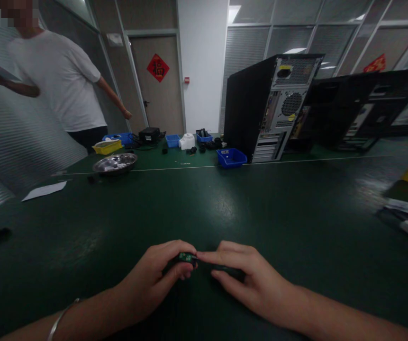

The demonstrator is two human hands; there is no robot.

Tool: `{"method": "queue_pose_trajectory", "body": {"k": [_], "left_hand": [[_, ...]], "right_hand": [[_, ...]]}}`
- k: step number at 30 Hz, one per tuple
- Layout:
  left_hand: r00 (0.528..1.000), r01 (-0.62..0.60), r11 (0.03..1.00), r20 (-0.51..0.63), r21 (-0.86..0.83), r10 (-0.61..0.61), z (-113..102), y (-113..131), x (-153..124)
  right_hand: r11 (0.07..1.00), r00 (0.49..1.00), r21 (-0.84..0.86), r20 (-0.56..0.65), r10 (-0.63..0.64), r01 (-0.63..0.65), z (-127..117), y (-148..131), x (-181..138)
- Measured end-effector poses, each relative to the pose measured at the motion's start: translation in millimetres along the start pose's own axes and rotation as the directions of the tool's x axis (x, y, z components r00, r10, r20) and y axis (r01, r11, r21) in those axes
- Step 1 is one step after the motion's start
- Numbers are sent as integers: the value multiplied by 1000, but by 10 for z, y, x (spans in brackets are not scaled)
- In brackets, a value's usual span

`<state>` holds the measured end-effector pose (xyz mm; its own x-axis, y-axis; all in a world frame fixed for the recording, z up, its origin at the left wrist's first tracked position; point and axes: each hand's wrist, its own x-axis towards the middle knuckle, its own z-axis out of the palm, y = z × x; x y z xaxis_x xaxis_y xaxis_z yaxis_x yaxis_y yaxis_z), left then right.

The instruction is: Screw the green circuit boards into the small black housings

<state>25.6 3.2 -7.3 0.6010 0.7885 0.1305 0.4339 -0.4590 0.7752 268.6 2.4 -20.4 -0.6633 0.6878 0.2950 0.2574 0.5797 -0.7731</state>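
Note:
My left hand (pixel 157 277) is curled round a small green circuit board (pixel 186 258), pinched between thumb and fingers just above the dark green table (pixel 225 203). My right hand (pixel 246 277) meets it from the right. Its fingertips touch the board's right end, and its fingers close over a dark slim part (pixel 230 271) lying under them. What that part is stays unclear. A thin bracelet rings my left wrist.
A person in a white shirt (pixel 58 76) stands at the far left. Two black computer towers (pixel 271 106) stand at the back right. A steel bowl (pixel 114 163), blue bins (pixel 231 157), a yellow tray (pixel 107 147) and a white sheet (pixel 44 190) lie further back.

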Motion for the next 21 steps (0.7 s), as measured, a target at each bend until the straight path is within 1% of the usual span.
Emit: {"method": "queue_pose_trajectory", "body": {"k": [3,8,12,15,21], "left_hand": [[1000,-3,999,-18,-41,3,22,-20,-1],[999,22,985,-39,-173,-30,72,-41,-5],[998,33,972,-50,-234,-45,90,-41,-4],[997,35,970,-56,-241,-50,90,-40,-1],[996,38,983,-78,-182,-53,92,-39,4]], "right_hand": [[1000,1000,-5,-7,-11,11,-2,-1,4],[1000,1000,9,-14,-15,15,-2,1,10],[1000,999,23,-29,-20,20,8,16,9],[999,999,31,-33,-22,23,12,13,8],[1000,1000,-3,-22,-22,22,10,-5,-3]]}}
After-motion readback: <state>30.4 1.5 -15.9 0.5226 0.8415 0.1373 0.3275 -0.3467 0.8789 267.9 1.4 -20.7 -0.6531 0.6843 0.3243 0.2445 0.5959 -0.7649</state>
